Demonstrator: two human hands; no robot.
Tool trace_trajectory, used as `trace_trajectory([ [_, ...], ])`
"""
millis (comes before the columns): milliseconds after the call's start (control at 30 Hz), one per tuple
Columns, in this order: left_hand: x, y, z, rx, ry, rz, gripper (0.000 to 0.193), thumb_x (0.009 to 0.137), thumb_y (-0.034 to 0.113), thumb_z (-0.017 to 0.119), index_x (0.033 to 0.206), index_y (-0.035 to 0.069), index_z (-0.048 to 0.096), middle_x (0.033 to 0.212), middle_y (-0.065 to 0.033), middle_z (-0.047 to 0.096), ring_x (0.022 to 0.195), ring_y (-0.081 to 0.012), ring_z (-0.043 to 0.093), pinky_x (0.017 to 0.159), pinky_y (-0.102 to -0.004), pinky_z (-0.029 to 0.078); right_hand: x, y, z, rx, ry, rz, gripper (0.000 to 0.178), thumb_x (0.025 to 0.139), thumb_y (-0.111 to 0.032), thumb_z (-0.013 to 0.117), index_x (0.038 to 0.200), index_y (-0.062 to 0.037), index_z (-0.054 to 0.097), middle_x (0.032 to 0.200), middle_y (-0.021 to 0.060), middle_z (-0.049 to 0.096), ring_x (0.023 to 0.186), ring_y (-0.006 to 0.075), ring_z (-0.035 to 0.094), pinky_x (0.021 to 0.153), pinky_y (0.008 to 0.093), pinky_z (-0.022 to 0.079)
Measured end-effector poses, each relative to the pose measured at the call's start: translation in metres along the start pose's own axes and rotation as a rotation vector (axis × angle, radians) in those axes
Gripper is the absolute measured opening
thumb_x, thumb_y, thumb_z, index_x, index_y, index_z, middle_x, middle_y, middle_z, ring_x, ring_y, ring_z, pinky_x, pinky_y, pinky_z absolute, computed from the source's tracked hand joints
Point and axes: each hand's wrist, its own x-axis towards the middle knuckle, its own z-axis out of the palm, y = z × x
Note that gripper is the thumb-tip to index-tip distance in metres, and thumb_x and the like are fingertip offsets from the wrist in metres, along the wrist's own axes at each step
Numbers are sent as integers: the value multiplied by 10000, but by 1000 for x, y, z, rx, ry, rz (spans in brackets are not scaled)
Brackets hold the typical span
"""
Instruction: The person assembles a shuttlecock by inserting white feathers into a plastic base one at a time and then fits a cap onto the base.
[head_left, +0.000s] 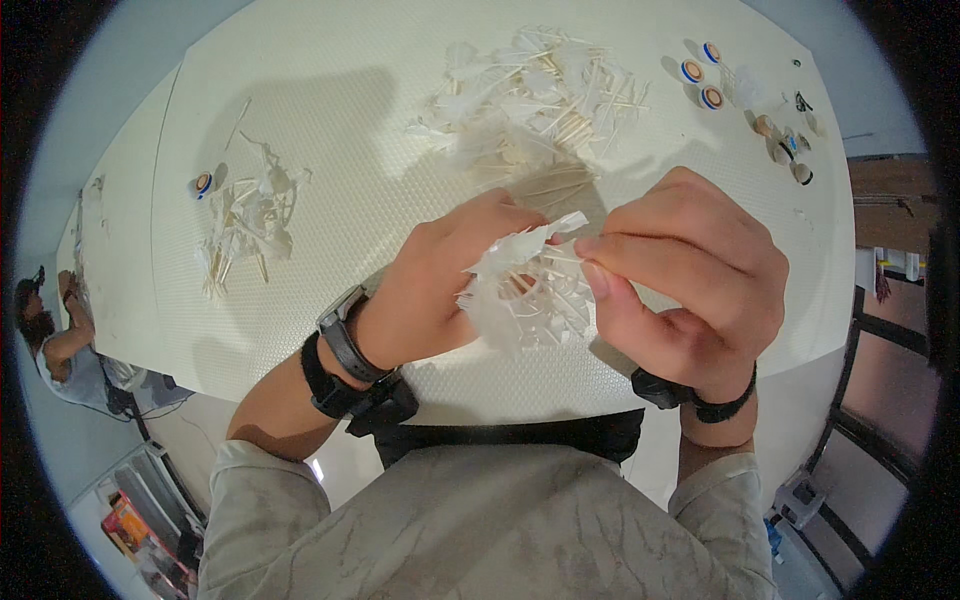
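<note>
My left hand (pixel 425 275) is closed around a ragged white feather shuttlecock (pixel 525 290), its open feathered side facing up. The shuttlecock's base is hidden in the grip. From the right, my right hand (pixel 690 275) pinches a thin pale feather quill (pixel 568 257) between thumb and forefinger at the shuttlecock's edge. Whether that quill is still joined to the rest, I cannot tell. Just beyond both hands lies a large heap of loose white feathers (pixel 530 95), with quills sticking out in many directions.
A smaller pile of feathers (pixel 245 220) lies at the left, beside a round blue-rimmed cork base (pixel 204 185). Several similar bases (pixel 692 71) and small round pieces (pixel 785 150) sit at the far right of the white textured table (pixel 340 130). Another person (pixel 60 345) is at the far left.
</note>
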Motion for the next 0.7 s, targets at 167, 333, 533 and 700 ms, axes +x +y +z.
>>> trace_trajectory([
  [167, -4, -9, 6, 72, 18, 51, 509, 798, 103, 746, 1284, 62, 600, 1197, -169, 644, 1057, -406, 644, 873, -405, 539, -1, -2, 0, 2, -8, 48, 223, 665, 74, 731, 878, 9, 729, 848, 116, 695, 633, 214, 598, 560, 306, 447],
  [333, -3, -10, 4, 45, -22, 35, 516, 801, 99, 747, 1292, 60, 590, 1198, -185, 638, 1062, -414, 643, 874, -404, 539, -2, -5, 1, 40, -25, 132, 232, 668, 86, 728, 886, 7, 731, 859, 113, 693, 658, 204, 610, 571, 292, 449],
  [533, -2, -10, 6, 69, 21, 84, 521, 807, 79, 742, 1301, 57, 578, 1113, -187, 628, 966, -414, 643, 814, -399, 538, -1, -6, 0, 51, -52, 178, 210, 676, 90, 731, 870, 12, 730, 860, 106, 696, 680, 203, 619, 582, 287, 456],
  [700, -1, -11, 5, 86, -50, 40, 510, 820, 76, 735, 1303, 59, 574, 1114, -189, 626, 962, -418, 641, 805, -389, 536, -2, -5, 1, 44, -23, 189, 178, 708, 90, 732, 871, 18, 728, 846, 109, 698, 684, 202, 622, 588, 285, 462],
])
